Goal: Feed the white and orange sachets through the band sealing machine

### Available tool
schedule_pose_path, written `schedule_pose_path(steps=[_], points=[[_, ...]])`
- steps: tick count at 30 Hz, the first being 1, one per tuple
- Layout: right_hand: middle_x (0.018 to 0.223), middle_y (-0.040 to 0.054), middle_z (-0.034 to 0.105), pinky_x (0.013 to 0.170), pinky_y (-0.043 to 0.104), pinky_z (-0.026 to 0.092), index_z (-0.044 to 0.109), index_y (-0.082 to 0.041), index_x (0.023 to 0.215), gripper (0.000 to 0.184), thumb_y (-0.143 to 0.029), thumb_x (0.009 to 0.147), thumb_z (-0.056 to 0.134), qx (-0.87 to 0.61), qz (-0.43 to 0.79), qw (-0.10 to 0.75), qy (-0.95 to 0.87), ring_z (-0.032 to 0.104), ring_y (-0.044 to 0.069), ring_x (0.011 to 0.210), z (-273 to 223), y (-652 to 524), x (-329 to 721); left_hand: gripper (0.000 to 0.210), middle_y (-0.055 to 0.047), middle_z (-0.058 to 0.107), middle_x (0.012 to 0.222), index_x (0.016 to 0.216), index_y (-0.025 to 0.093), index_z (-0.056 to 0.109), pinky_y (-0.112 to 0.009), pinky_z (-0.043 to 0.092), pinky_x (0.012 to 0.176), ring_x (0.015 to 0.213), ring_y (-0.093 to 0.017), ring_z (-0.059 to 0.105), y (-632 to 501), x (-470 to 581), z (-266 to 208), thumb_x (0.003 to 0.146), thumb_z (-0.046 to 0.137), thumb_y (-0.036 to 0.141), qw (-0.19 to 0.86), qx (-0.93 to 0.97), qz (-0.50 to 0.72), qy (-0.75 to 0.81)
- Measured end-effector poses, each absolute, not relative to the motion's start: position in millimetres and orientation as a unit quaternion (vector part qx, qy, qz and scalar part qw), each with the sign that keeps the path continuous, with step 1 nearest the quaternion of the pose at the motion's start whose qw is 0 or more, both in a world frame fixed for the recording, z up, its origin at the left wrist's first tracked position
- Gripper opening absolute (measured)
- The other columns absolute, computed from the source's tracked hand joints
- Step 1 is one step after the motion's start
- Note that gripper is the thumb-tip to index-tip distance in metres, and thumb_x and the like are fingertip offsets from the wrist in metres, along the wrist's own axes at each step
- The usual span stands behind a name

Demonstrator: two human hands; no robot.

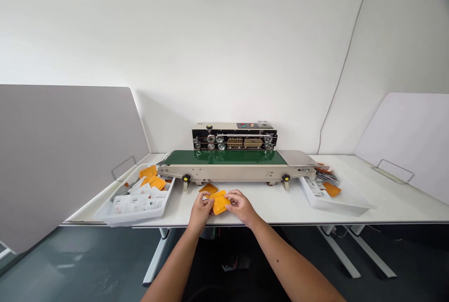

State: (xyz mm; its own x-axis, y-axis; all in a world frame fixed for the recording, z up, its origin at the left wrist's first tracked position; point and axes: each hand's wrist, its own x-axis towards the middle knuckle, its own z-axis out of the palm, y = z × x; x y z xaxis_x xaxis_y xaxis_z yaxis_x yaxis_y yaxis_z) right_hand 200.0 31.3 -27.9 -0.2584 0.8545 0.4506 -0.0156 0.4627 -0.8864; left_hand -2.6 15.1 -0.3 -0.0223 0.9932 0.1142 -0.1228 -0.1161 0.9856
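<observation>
A small orange pouch [220, 203] is held up over the front of the table between both hands. My left hand [201, 211] pinches its left edge, and my right hand [242, 206] grips the right edge with thumb and fingers. Just behind it, a second orange pouch [209, 188] lies on the tabletop near the machine's front. The band sealing machine [235, 172], with a green conveyor belt [224, 157], stands directly beyond my hands.
On the left, a clear plastic bin [136, 220] holds orange pouches and white printed packets. Another bin [345, 204] with packets and an orange pouch sits on the right. Grey panels [70, 152] flank the white table [266, 204]; a cable [345, 59] hangs down the wall.
</observation>
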Motion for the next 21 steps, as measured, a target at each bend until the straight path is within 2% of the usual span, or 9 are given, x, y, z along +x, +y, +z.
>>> schedule_pose_path(steps=[6,14,18,21], points=[[0.133,0.0090,0.050,0.093,0.039,0.059,0.072,-0.028,0.124,0.051,-0.043,0.077,0.082,-0.310,0.408,0.500,-0.698,0.059,0.025,0.117,-25,25,196,0.043,0.010,0.059,0.052,0.100,0.024,0.047,-0.019,0.043,0.046,0.041,-0.012,0.055,19,-5,-5,0.077,0.074,0.049,0.493,0.488,0.578,0.431],[0.095,0.0045,0.061,0.082,0.036,0.056,0.079,-0.027,0.113,0.045,-0.052,0.075,0.082,-0.359,0.386,0.474,-0.706,0.063,0.020,0.085,-21,27,194,0.044,0.010,0.058,0.050,0.100,0.022,0.052,-0.019,0.042,0.046,0.041,-0.012,0.054,20,-6,-6,0.073,0.075,0.049,0.508,0.474,0.577,0.429],[0.094,0.0048,0.065,0.086,0.037,0.053,0.079,-0.028,0.113,0.046,-0.055,0.076,0.081,-0.348,0.413,0.466,-0.701,0.063,0.021,0.088,-16,26,196,0.041,0.010,0.055,0.048,0.100,0.020,0.056,-0.019,0.041,0.046,0.039,-0.010,0.050,22,-8,-5,0.073,0.076,0.044,0.520,0.463,0.580,0.424],[0.093,0.0047,0.067,0.083,0.036,0.053,0.079,-0.026,0.112,0.046,-0.055,0.077,0.080,-0.336,0.457,0.476,-0.672,0.064,0.021,0.086,-14,23,197,0.040,0.011,0.053,0.049,0.098,0.020,0.056,-0.019,0.039,0.044,0.039,-0.010,0.050,22,-9,-4,0.071,0.077,0.042,0.525,0.452,0.585,0.422]])
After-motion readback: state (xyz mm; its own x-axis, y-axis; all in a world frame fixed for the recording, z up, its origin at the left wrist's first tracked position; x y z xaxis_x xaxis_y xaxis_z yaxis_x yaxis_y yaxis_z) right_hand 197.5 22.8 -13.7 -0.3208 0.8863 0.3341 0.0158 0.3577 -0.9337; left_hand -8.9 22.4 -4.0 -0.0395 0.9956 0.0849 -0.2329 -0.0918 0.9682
